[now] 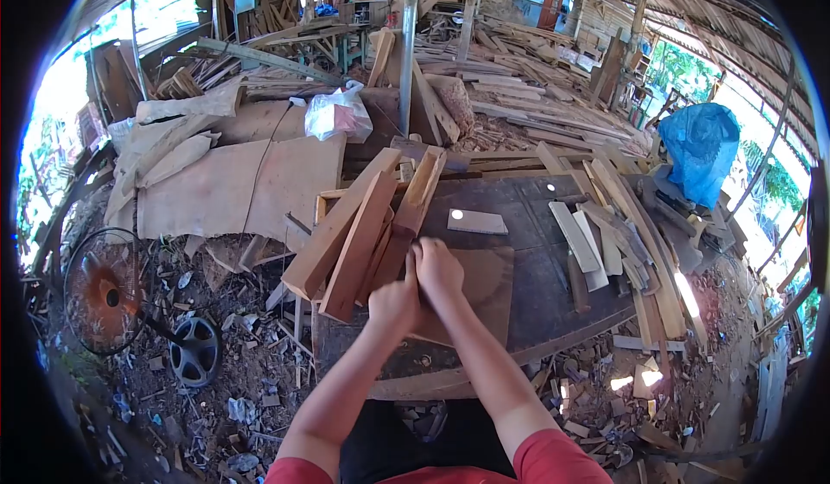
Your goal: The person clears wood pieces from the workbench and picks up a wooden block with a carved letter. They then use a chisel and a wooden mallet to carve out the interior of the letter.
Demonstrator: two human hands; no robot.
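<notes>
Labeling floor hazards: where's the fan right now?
Head view, far left: the fan stands on the littered ground, just left of the black spoked wheel.

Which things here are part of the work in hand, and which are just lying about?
Likely in the work:
left hand and right hand, close together; grip unclear
brown board under them
dark worktable
thick timbers beside left hand, perhaps

Likely lying about:
fan
plastic bag
blue sheet

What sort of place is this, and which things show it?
Probably an open-sided woodworking workshop: heaped planks, wooden beams on a dark worktable, and a corrugated roof.
</notes>
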